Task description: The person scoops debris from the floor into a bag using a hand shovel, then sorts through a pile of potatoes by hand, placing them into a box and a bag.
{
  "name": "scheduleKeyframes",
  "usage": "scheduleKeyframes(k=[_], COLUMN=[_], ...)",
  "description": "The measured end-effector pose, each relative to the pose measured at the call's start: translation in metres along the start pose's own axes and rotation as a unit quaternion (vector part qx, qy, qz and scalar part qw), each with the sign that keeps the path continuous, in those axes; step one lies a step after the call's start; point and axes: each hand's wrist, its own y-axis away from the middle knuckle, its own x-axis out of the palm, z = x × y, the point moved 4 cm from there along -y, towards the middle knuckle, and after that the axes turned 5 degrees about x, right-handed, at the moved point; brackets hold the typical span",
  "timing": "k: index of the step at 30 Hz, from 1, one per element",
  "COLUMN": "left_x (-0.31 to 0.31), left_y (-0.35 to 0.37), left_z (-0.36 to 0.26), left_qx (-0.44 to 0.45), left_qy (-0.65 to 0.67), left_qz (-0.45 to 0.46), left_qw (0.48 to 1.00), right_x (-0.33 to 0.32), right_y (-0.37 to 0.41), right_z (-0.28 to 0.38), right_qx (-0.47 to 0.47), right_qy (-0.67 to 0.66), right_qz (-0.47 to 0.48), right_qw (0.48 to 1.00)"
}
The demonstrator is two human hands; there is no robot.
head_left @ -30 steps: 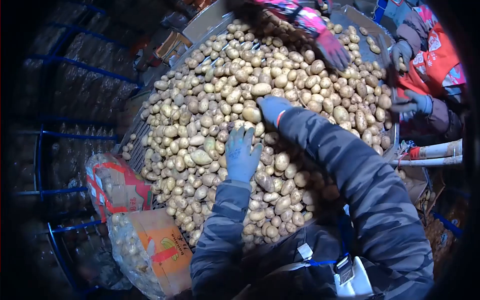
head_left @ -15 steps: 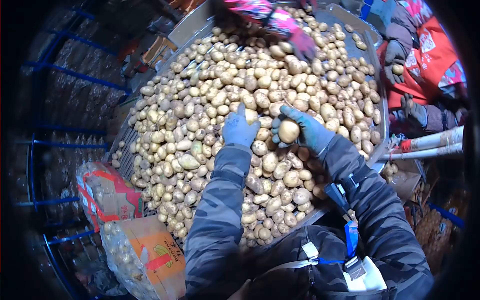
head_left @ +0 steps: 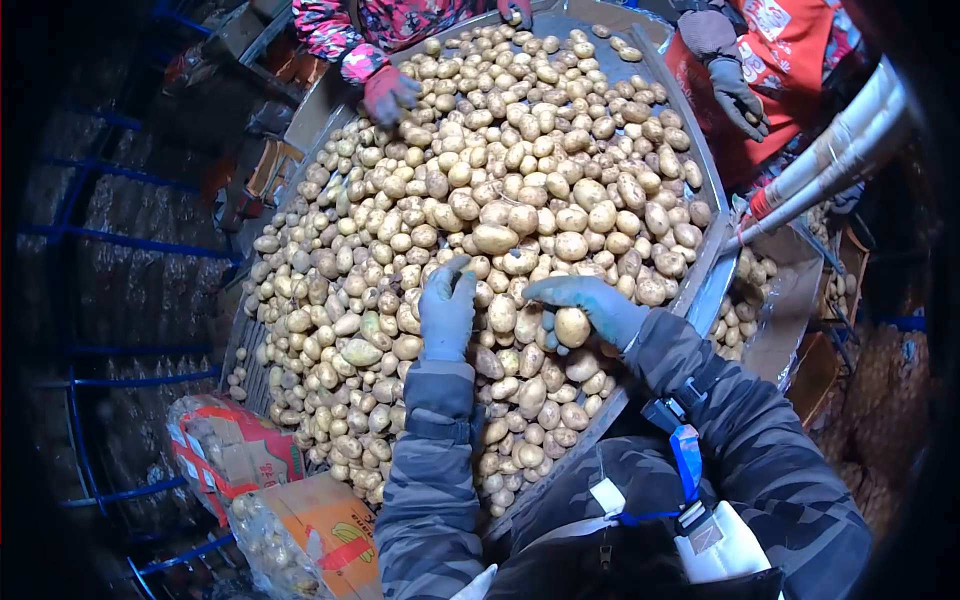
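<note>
Pale, partly soil-marked potatoes [head_left: 490, 240] cover a large sorting table [head_left: 690, 290] in a wide heap. My left hand [head_left: 447, 312], in a bluish work glove, rests over the near middle of the heap. Its thumb and fingers are apart, with no potato visible between them. Just to the right, my right hand [head_left: 598, 305] is gloved too, its fingers curled under a round potato [head_left: 572, 327] held above the others. The thumb side stretches out over that potato. Some of the right fingertips are hidden behind it.
Across the table, a person's red-gloved hand [head_left: 390, 95] reaches into the heap. Another person's dark-gloved hand [head_left: 738, 98] is at the far right. White pipes [head_left: 825, 150] slant beside the right edge. Cartons [head_left: 325, 535] of wrapped potatoes stand at lower left.
My view has shifted. My left hand has come away from the potato it was touching. My right hand still holds its potato, slightly lower. The red-gloved person's hand has moved left.
</note>
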Motion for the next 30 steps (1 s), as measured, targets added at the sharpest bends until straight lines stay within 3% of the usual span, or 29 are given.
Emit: scheduleKeyframes(k=[4,6,8,10,12,14,16,18,19,22,26,30], left_x=[0.013,0.039,0.063,0.069,0.058,0.052,0.049,0.048,0.044,0.025,-0.015,-0.046], left_y=[-0.033,-0.051,-0.054,-0.07,-0.058,-0.03,0.013,0.053,0.061,0.077,0.104,0.123], left_z=[0.002,0.0,-0.009,0.01,-0.012,-0.018,-0.045,-0.051,-0.044,-0.02,-0.026,-0.014], left_qx=[0.043,0.064,0.024,0.028,0.058,-0.002,-0.082,-0.067,-0.013,0.08,-0.033,0.019], left_qy=[-0.09,-0.135,-0.246,-0.193,-0.154,0.044,0.176,0.121,0.092,0.033,0.059,-0.025], left_qz=[0.011,-0.001,0.021,0.01,0.014,0.068,0.105,0.183,0.17,0.118,0.072,0.031], left_qw=[0.995,0.989,0.969,0.981,0.986,0.997,0.975,0.973,0.981,0.989,0.995,0.999], right_x=[-0.004,0.003,-0.002,-0.015,-0.016,-0.014,-0.022,-0.021,-0.021,-0.039,-0.101,-0.158], right_y=[0.016,0.032,0.041,0.046,0.054,0.068,0.058,0.053,0.051,0.045,0.055,0.091], right_z=[-0.027,-0.032,-0.036,-0.038,-0.034,-0.026,-0.036,-0.035,-0.035,-0.024,0.007,0.042], right_qx=[0.037,0.009,-0.031,-0.038,-0.044,-0.031,-0.004,-0.028,-0.04,-0.153,-0.315,-0.271], right_qy=[-0.014,-0.029,0.002,0.029,0.005,0.06,-0.053,-0.045,-0.041,0.048,0.138,0.222], right_qz=[-0.018,0.005,0.0,0.004,-0.003,-0.066,-0.045,-0.049,-0.051,-0.155,-0.335,-0.421], right_qw=[0.999,1.0,1.0,0.999,0.999,0.995,0.998,0.997,0.997,0.975,0.877,0.836])
